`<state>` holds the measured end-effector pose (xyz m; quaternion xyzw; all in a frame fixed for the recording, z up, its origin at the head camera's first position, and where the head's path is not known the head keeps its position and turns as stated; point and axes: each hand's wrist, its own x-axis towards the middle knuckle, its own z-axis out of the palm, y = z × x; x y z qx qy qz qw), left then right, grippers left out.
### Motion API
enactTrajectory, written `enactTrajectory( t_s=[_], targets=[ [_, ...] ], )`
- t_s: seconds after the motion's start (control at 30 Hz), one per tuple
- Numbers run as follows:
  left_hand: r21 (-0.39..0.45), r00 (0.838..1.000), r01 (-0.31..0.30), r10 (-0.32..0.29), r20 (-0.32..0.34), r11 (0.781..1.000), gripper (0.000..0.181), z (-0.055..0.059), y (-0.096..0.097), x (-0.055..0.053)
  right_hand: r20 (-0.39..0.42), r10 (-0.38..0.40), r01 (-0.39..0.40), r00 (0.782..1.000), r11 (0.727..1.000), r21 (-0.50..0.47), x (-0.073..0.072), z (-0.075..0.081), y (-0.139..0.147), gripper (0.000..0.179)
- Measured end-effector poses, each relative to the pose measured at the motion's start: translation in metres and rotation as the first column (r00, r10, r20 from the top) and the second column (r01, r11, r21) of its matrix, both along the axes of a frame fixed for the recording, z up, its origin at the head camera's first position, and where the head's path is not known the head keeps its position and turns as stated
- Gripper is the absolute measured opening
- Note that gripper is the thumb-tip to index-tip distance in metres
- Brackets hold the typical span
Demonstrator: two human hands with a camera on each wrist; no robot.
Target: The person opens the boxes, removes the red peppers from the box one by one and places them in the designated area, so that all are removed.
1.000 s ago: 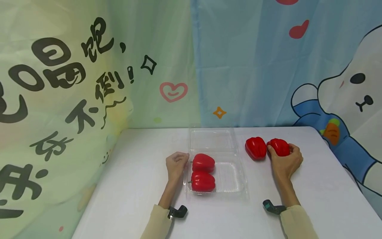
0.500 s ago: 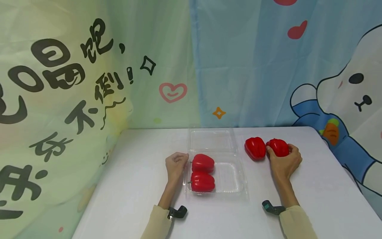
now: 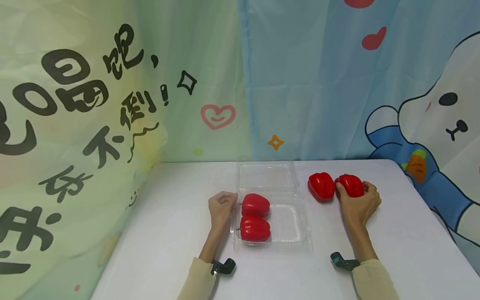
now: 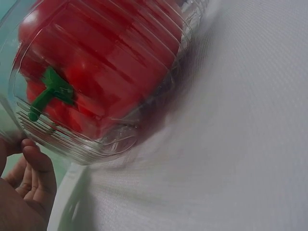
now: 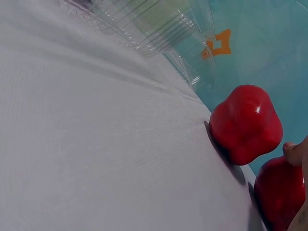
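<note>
White table [image 3: 168, 225], printed curtain [image 3: 307, 83] behind, right grip [image 3: 358, 205] curled round red pepper [image 3: 351, 184], left grip [image 3: 220, 207] pinching clear container [image 3: 288, 221] edge

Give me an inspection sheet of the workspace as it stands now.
Surface: white table, its covering lightly creased.
Job's things: clear box, its lid open at the far side; near pepper and far pepper lie in its left half. Left loose pepper and right loose pepper sit outside, to the box's right. All four are red.
Clutter: nothing seen.
Hands: left hand pinches the box's left edge; right hand grips the right loose pepper. Each wrist wears a black device.
Cables: nothing seen.
Surroundings: printed cloth with lettering, hearts and a cartoon animal behind the table.
</note>
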<state>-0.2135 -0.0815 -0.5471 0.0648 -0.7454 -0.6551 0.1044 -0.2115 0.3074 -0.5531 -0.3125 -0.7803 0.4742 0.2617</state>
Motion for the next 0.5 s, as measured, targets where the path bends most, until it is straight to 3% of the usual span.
enactTrajectory(
  t_s=[0.2, 0.5],
  targets=[
    [-0.007, 1.000, -0.008, 0.008, 0.005, 1.000, 0.016, 0.001, -0.001, 0.000, -0.008, -0.006, 0.006, 1.000, 1.000, 0.007, 0.003, 0.006, -0.003, 0.086],
    [-0.007, 1.000, -0.004, 0.004, 0.007, 1.000, 0.016, 0.000, -0.001, -0.002, -0.062, -0.035, 0.040, 0.997, 0.995, 0.093, 0.009, 0.017, -0.004, 0.079]
  ],
)
